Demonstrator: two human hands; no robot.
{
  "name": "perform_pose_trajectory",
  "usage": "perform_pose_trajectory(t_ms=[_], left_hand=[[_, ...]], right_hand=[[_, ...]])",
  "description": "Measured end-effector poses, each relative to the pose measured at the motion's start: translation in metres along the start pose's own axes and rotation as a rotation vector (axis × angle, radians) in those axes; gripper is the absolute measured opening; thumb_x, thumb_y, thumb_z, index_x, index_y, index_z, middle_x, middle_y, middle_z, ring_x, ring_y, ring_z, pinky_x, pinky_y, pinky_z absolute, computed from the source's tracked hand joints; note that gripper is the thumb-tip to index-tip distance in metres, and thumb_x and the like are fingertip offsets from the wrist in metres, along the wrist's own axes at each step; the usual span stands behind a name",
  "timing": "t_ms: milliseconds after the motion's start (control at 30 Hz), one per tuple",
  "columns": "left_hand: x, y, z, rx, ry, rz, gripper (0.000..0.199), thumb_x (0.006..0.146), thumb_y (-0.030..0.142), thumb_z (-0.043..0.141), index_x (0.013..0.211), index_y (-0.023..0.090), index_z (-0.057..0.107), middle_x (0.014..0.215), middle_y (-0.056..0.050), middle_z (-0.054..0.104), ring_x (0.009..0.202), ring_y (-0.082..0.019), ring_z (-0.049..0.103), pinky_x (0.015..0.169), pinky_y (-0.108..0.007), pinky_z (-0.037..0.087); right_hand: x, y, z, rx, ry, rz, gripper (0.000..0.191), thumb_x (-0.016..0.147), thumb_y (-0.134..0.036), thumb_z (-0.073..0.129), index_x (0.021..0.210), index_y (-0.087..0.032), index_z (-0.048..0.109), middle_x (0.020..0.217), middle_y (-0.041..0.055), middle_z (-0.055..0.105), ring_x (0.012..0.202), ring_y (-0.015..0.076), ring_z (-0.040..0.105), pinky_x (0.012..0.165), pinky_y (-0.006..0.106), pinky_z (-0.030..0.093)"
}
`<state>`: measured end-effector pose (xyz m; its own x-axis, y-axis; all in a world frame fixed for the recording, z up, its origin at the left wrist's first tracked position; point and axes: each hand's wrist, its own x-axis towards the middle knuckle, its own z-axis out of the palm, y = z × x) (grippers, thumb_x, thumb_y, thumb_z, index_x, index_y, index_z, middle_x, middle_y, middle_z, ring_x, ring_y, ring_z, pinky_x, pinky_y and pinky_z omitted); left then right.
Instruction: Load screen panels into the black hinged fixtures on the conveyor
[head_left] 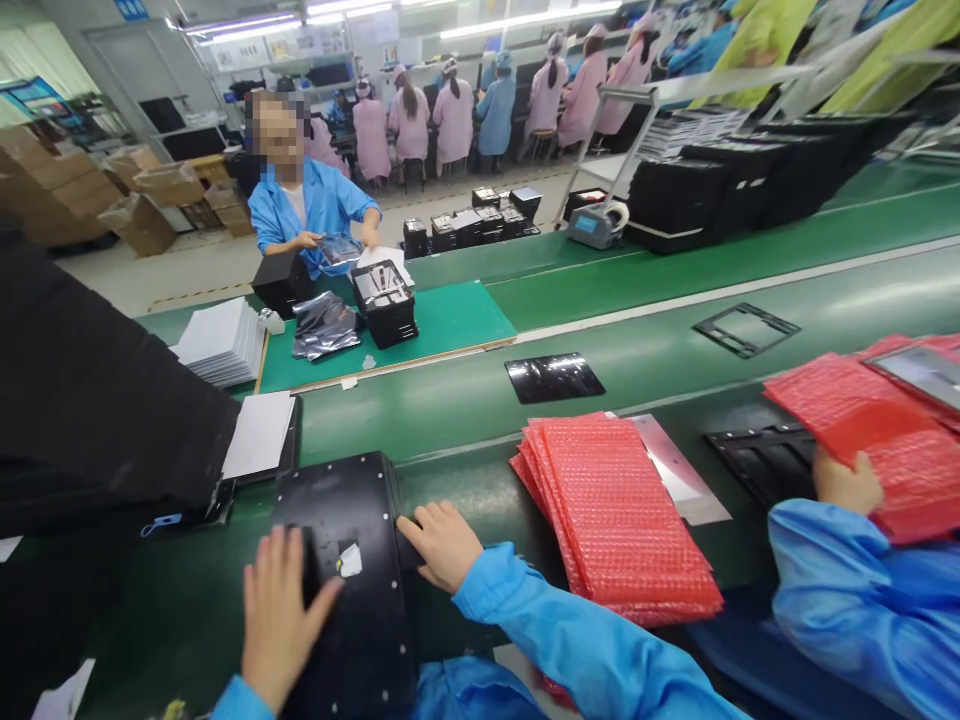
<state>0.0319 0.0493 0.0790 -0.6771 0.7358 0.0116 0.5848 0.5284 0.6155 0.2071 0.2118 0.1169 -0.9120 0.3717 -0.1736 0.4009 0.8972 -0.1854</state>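
Observation:
A black box with pale rivets along its edges lies in front of me; a torn white scrap sticks to its top. My left hand is spread open over the box's left side, fingers stretched out; whether the palm presses on it I cannot tell. At the box's right edge, my right hand has its fingers bent and closed against the side; its fingertips are partly hidden. Just right of that hand lies a stack of red bubble-wrap bags.
A co-worker's hand grips red bubble wrap at right. Across the green belt, a person handles a film bag behind a black bin. A dark panel and a black frame lie on the belt. White sheets sit left.

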Motion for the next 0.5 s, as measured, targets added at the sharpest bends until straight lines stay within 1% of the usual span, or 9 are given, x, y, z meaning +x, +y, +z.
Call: perform_pose_trajectory(t_ms=[67,100,167,233,267,333,433,467,500], left_hand=[[-0.022,0.03,0.02,0.177,-0.055,0.171,0.085,0.058,0.048,0.064,0.131,0.008,0.049,0.147,-0.019,0.03,0.14,-0.038,0.011,0.112,-0.057,0.002],[-0.031,0.045,0.029,0.227,-0.067,0.191,0.086,0.056,0.043,0.066,0.132,0.007,0.048,0.148,-0.021,0.029,0.14,-0.04,0.008,0.111,-0.059,0.0],[-0.044,0.068,0.041,0.264,-0.047,0.145,0.083,0.059,0.034,0.063,0.135,0.006,0.044,0.149,-0.021,0.024,0.14,-0.041,0.003,0.109,-0.063,0.001],[-0.048,0.079,0.035,0.188,-0.05,0.091,0.08,0.064,0.028,0.058,0.139,0.01,0.039,0.152,-0.016,0.021,0.141,-0.038,0.001,0.109,-0.063,0.002],[-0.048,0.078,0.025,0.106,-0.065,0.074,0.079,0.065,0.027,0.056,0.141,0.014,0.037,0.152,-0.013,0.021,0.141,-0.037,0.002,0.11,-0.062,0.003],[-0.044,0.068,-0.01,-0.139,-0.096,0.034,0.08,0.065,0.03,0.058,0.142,0.019,0.037,0.151,-0.008,0.025,0.141,-0.035,0.011,0.113,-0.056,0.008],[-0.031,0.04,-0.071,-0.532,-0.118,-0.139,0.083,0.058,0.038,0.07,0.136,0.023,0.046,0.144,-0.006,0.04,0.135,-0.034,0.031,0.113,-0.045,0.026],[-0.025,0.03,-0.087,-0.619,-0.109,-0.213,0.083,0.054,0.04,0.073,0.132,0.024,0.05,0.141,-0.005,0.045,0.133,-0.034,0.035,0.111,-0.042,0.031],[-0.019,0.02,-0.098,-0.68,-0.09,-0.286,0.082,0.05,0.04,0.076,0.128,0.025,0.054,0.139,-0.004,0.048,0.131,-0.034,0.037,0.11,-0.04,0.033]], right_hand=[[-0.001,-0.003,-0.002,0.0,0.011,0.04,0.049,0.074,-0.025,0.067,0.118,-0.013,0.051,0.099,0.014,0.06,0.094,0.0277,0.054,0.081,0.039,0.039],[-0.001,-0.004,-0.004,0.016,0.008,0.057,0.048,0.072,-0.023,0.067,0.117,-0.013,0.052,0.098,0.0142,0.061,0.094,0.0278,0.055,0.081,0.039,0.04],[0.001,0.001,-0.006,0.122,-0.041,0.061,0.041,0.07,-0.022,0.066,0.109,-0.014,0.059,0.092,0.0114,0.064,0.087,0.0262,0.058,0.075,0.035,0.042],[0.006,0.013,-0.003,0.311,-0.102,0.043,0.03,0.07,-0.022,0.064,0.1,-0.018,0.064,0.084,0.0057,0.067,0.079,0.0221,0.06,0.068,0.03,0.042],[0.009,0.021,0.002,0.403,-0.103,0.05,0.026,0.071,-0.022,0.062,0.096,-0.02,0.066,0.082,0.0034,0.067,0.076,0.0204,0.061,0.066,0.028,0.042],[0.015,0.04,0.021,0.51,-0.035,0.147,0.029,0.072,-0.019,0.059,0.1,-0.021,0.066,0.087,0.0024,0.069,0.081,0.0197,0.063,0.069,0.026,0.044],[0.021,0.06,0.061,0.518,0.088,0.457,0.047,0.074,-0.019,0.06,0.121,-0.014,0.058,0.113,0.0118,0.065,0.104,0.0267,0.059,0.088,0.035,0.044],[0.022,0.061,0.075,0.53,0.12,0.529,0.052,0.074,-0.021,0.062,0.125,-0.011,0.055,0.122,0.0155,0.06,0.113,0.0298,0.054,0.095,0.039,0.041],[0.021,0.058,0.087,0.564,0.162,0.559,0.055,0.075,-0.025,0.063,0.127,-0.009,0.053,0.129,0.0178,0.054,0.121,0.0321,0.048,0.101,0.044,0.037]])
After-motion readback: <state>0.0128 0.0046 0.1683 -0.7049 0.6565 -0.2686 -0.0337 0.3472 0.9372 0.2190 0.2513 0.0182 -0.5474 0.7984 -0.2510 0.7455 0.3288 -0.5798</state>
